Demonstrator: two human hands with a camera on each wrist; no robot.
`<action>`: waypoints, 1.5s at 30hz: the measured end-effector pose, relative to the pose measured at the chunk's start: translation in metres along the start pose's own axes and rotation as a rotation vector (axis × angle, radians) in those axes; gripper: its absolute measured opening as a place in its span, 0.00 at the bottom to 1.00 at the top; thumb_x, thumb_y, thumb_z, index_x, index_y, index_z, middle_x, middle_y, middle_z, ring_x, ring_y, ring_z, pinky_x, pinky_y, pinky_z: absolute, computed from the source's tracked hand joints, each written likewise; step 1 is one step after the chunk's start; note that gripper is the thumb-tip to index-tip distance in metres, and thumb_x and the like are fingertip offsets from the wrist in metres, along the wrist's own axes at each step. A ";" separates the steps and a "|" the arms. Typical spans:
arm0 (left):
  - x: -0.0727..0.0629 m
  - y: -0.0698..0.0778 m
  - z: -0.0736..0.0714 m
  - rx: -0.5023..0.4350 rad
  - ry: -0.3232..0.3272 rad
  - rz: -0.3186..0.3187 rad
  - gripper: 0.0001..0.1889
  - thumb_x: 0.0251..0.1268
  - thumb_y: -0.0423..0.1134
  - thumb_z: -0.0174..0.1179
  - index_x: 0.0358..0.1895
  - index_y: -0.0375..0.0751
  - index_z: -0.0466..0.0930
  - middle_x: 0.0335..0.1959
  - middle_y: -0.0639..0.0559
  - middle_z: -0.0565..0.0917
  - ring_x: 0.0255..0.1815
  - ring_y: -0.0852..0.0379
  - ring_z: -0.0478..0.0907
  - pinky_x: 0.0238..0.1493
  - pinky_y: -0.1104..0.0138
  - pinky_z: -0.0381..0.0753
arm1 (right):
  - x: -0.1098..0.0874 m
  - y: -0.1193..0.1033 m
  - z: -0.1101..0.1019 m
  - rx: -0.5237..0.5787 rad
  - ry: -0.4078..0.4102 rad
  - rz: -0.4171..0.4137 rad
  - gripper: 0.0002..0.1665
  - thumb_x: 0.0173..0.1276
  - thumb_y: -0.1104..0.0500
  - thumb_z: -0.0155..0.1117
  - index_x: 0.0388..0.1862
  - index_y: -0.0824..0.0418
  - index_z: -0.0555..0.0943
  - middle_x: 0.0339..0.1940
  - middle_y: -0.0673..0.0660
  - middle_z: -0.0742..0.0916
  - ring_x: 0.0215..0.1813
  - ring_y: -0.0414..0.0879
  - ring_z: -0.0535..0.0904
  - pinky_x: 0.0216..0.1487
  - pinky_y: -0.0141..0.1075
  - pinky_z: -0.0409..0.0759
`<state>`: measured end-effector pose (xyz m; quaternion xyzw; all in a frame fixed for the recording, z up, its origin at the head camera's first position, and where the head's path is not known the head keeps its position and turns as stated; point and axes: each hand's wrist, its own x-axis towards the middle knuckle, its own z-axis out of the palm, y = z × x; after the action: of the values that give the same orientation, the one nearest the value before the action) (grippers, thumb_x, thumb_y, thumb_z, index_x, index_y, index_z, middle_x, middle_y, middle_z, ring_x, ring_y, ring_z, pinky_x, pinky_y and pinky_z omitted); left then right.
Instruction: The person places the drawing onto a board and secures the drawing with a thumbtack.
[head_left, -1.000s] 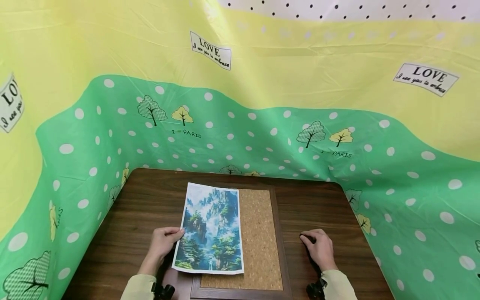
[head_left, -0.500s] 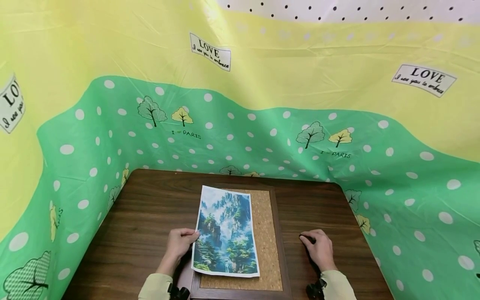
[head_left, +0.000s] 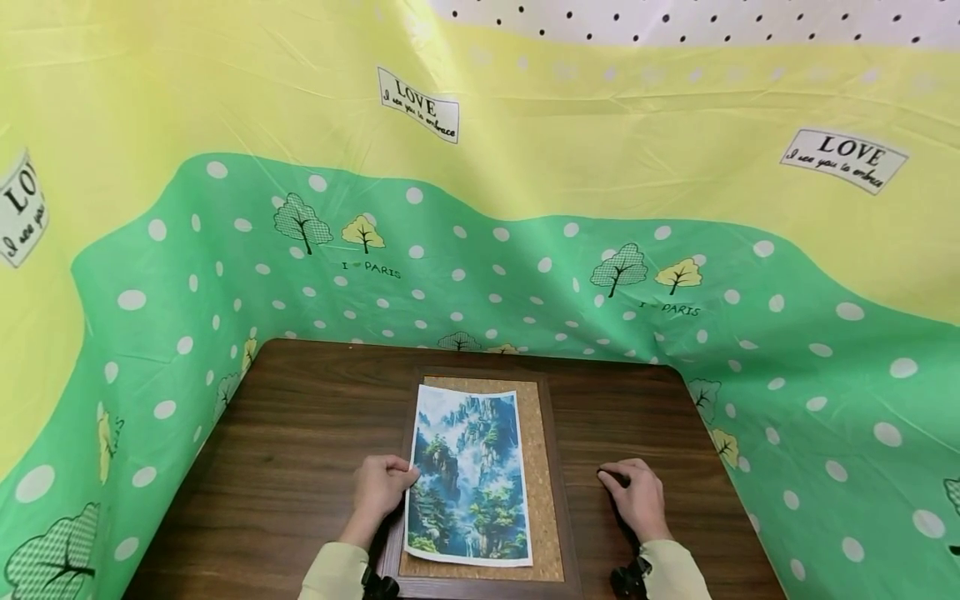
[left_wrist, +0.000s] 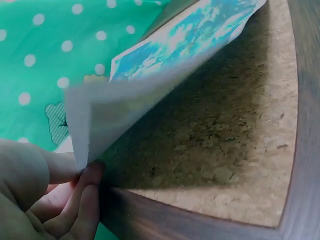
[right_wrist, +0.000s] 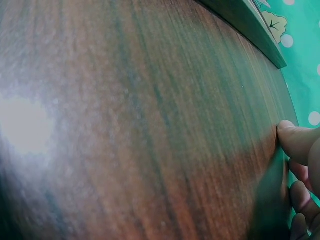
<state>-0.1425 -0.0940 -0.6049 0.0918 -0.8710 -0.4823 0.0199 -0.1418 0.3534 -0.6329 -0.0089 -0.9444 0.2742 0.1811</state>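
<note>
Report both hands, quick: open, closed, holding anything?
Left hand: closed, pinching the picture by its left edge.
Right hand: open, fingers loosely curled, nothing seen in it.

Picture (head_left: 471, 475) over the corkboard (head_left: 543, 500) on the table (head_left: 285, 458), between left hand (head_left: 382, 488) and right hand (head_left: 639, 497), cloth (head_left: 480, 287) behind.

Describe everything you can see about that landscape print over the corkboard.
The landscape print is a thin, paper-like rectangle with a white border, showing misty blue mountains, green trees and a small waterfall. Its back looks pale in the left wrist view. It is over the framed corkboard, leaving a cork strip bare on the right, and bows, with part raised above the cork. The left hand's grip pinches its left edge; whether any part touches the board is unclear.
</note>
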 end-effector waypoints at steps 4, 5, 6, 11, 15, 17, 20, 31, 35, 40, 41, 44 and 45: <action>0.000 0.006 0.006 0.071 0.033 0.032 0.08 0.57 0.37 0.78 0.25 0.44 0.88 0.22 0.57 0.86 0.23 0.60 0.80 0.29 0.59 0.80 | 0.001 0.000 0.001 -0.002 -0.005 0.011 0.06 0.63 0.62 0.80 0.39 0.60 0.93 0.40 0.59 0.88 0.45 0.59 0.86 0.51 0.59 0.80; 0.000 0.008 0.008 0.079 0.040 0.038 0.08 0.57 0.37 0.78 0.25 0.44 0.88 0.21 0.57 0.86 0.22 0.60 0.79 0.29 0.59 0.80 | 0.002 0.000 0.001 -0.002 -0.005 0.012 0.06 0.63 0.62 0.80 0.39 0.60 0.93 0.40 0.59 0.88 0.45 0.59 0.85 0.51 0.59 0.80; -0.001 0.009 0.009 0.084 0.044 0.044 0.08 0.57 0.37 0.78 0.25 0.44 0.88 0.21 0.57 0.85 0.22 0.60 0.79 0.29 0.59 0.80 | 0.002 0.000 0.001 -0.001 -0.005 0.012 0.06 0.64 0.62 0.80 0.39 0.60 0.93 0.40 0.59 0.88 0.45 0.59 0.85 0.51 0.59 0.80; -0.002 0.014 0.016 0.096 0.045 0.067 0.10 0.57 0.35 0.78 0.23 0.45 0.86 0.20 0.58 0.84 0.22 0.60 0.77 0.29 0.60 0.79 | 0.002 0.000 0.001 0.006 0.001 0.004 0.05 0.63 0.63 0.80 0.38 0.60 0.93 0.40 0.59 0.88 0.45 0.59 0.85 0.51 0.60 0.80; -0.002 0.017 0.019 0.084 0.032 0.066 0.12 0.57 0.34 0.78 0.22 0.45 0.84 0.19 0.58 0.82 0.22 0.60 0.75 0.28 0.62 0.77 | 0.001 0.002 0.000 0.007 -0.002 0.000 0.05 0.62 0.63 0.81 0.38 0.59 0.93 0.39 0.59 0.88 0.44 0.59 0.86 0.51 0.60 0.80; -0.002 0.018 0.021 0.085 0.026 0.068 0.13 0.58 0.34 0.77 0.21 0.45 0.82 0.18 0.58 0.80 0.21 0.60 0.73 0.27 0.63 0.75 | 0.001 0.002 0.000 0.006 -0.005 0.001 0.05 0.63 0.62 0.81 0.38 0.59 0.93 0.39 0.58 0.88 0.44 0.59 0.85 0.51 0.60 0.80; -0.001 0.018 0.022 0.097 0.028 0.071 0.15 0.58 0.34 0.77 0.19 0.46 0.80 0.16 0.59 0.78 0.20 0.60 0.71 0.27 0.63 0.73 | 0.002 0.003 0.000 0.009 -0.003 -0.002 0.05 0.62 0.63 0.81 0.38 0.59 0.93 0.39 0.59 0.88 0.44 0.59 0.85 0.51 0.60 0.80; 0.002 0.020 0.024 0.101 0.004 0.049 0.15 0.59 0.35 0.77 0.20 0.45 0.80 0.16 0.58 0.77 0.20 0.58 0.71 0.25 0.63 0.72 | 0.005 0.003 0.001 0.010 0.003 -0.015 0.06 0.61 0.63 0.81 0.38 0.59 0.93 0.39 0.60 0.88 0.44 0.60 0.86 0.51 0.60 0.80; 0.002 0.020 0.025 0.095 -0.002 0.034 0.15 0.60 0.35 0.77 0.20 0.46 0.80 0.16 0.58 0.76 0.19 0.58 0.71 0.24 0.64 0.71 | 0.004 0.004 0.003 0.008 0.010 -0.020 0.06 0.61 0.63 0.81 0.37 0.60 0.93 0.39 0.60 0.88 0.44 0.60 0.86 0.51 0.60 0.80; 0.001 0.019 0.027 0.098 -0.002 0.037 0.16 0.60 0.35 0.77 0.19 0.46 0.79 0.15 0.58 0.74 0.18 0.58 0.70 0.24 0.64 0.70 | 0.003 0.006 0.003 0.006 0.024 -0.030 0.05 0.60 0.63 0.82 0.36 0.60 0.93 0.38 0.59 0.88 0.43 0.59 0.86 0.50 0.59 0.80; 0.001 0.019 0.027 0.098 -0.002 0.039 0.16 0.60 0.35 0.76 0.19 0.46 0.78 0.15 0.58 0.74 0.18 0.58 0.70 0.23 0.64 0.69 | 0.003 0.006 0.003 0.007 0.025 -0.030 0.05 0.60 0.63 0.82 0.36 0.60 0.94 0.38 0.59 0.88 0.43 0.59 0.86 0.49 0.59 0.81; 0.000 0.019 0.028 0.101 -0.004 0.036 0.17 0.60 0.35 0.76 0.19 0.47 0.77 0.15 0.59 0.73 0.18 0.58 0.69 0.24 0.64 0.69 | 0.003 0.006 0.003 0.011 0.028 -0.025 0.05 0.60 0.63 0.82 0.36 0.59 0.94 0.38 0.59 0.89 0.43 0.58 0.86 0.49 0.59 0.81; -0.001 0.019 0.028 0.101 -0.003 0.036 0.17 0.60 0.34 0.76 0.19 0.47 0.77 0.15 0.59 0.73 0.18 0.58 0.69 0.23 0.64 0.69 | 0.003 0.006 0.003 0.012 0.028 -0.024 0.05 0.60 0.63 0.82 0.36 0.59 0.94 0.38 0.59 0.89 0.43 0.59 0.86 0.49 0.59 0.81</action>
<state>-0.1480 -0.0608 -0.6039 0.0764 -0.8958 -0.4372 0.0224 -0.1458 0.3572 -0.6376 -0.0005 -0.9402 0.2774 0.1977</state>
